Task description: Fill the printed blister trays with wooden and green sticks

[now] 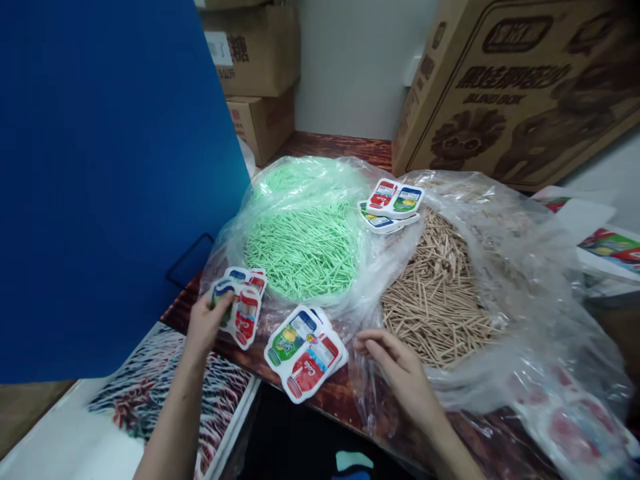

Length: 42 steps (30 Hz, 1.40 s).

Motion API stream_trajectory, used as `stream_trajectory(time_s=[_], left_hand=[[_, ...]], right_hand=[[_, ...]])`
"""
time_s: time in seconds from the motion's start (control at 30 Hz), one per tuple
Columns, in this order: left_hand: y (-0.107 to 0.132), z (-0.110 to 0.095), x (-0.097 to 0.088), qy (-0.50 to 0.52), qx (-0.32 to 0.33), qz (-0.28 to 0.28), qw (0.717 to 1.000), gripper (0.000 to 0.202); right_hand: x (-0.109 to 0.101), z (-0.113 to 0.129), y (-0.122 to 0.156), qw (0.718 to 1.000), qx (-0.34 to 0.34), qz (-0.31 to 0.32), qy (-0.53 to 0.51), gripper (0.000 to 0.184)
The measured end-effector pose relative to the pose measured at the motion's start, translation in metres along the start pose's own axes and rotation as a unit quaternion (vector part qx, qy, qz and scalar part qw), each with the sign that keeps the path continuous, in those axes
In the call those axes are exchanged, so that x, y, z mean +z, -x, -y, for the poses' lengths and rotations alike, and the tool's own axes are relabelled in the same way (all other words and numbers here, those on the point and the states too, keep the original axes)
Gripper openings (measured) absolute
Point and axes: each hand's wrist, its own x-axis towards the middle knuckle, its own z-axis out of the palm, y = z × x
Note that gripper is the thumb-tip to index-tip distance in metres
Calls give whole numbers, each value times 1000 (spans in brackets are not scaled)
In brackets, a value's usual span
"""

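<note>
At the table's [345, 400] near edge, out on our left, we had the bottle-printed card [247, 315], and the left hand [211, 319] had it pinched, thumb pressed down on its face, other cards just behind! Right beside it we spotted a card stack [306, 352]. Then came the right hand [390, 357], fingers half curled, thumb close to the forefinger; whether they gripped the clear plastic [520, 267], we couldn't tell. Beyond, we saw green sticks [305, 253], brown sticks [440, 313] to their right, and a big carton [500, 67] behind.
</note>
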Motion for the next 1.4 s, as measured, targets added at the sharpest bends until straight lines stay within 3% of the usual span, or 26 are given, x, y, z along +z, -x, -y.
stream_trajectory(time_s=[0.1,0.23,0.37,0.43,0.5,0.57,0.6,0.67,0.73,0.8,0.87,0.93,0.97,1.07,1.13,1.27,1.4], left_hand=[[-19,7,-5,-197,56,-63,977,47],[-24,13,6,-401,143,-157,891,51],[-6,7,22,-386,238,-196,869,51],[12,0,35,-345,293,-159,877,37],[34,-5,51,-317,336,-34,886,23],[55,-5,66,-322,345,80,878,20],[63,-4,73,-334,341,101,873,17],[75,1,81,-362,331,107,865,25],[80,6,85,-382,321,95,862,38],[81,11,86,-390,312,90,862,40],[80,13,85,-391,304,88,864,38],[80,14,86,-386,300,88,868,35],[79,13,86,-381,300,88,870,34],[78,8,87,-355,304,87,880,30],[76,0,89,-325,310,85,889,28],[64,-27,101,-209,288,114,928,23],[38,-58,127,50,130,190,972,31]], right_hand=[[13,2,-1,998,-2,50,30,22],[18,16,-7,993,-40,80,80,18],[12,28,-38,983,-119,45,129,18],[11,30,-65,972,-170,4,163,19],[14,31,-94,935,-207,-54,283,22],[19,32,-117,866,-183,-85,457,17],[22,32,-125,826,-167,-85,532,22],[29,33,-134,756,-145,-73,634,36],[34,33,-137,714,-150,-66,680,31],[36,34,-138,694,-163,-59,699,21],[34,36,-139,687,-168,-38,706,23],[30,40,-140,702,-160,-17,694,25],[27,43,-142,723,-151,-13,674,24],[20,53,-151,861,-83,-10,502,16],[18,60,-161,929,-30,1,369,12],[21,69,-177,974,38,50,219,19],[24,69,-171,988,82,123,32,24]])
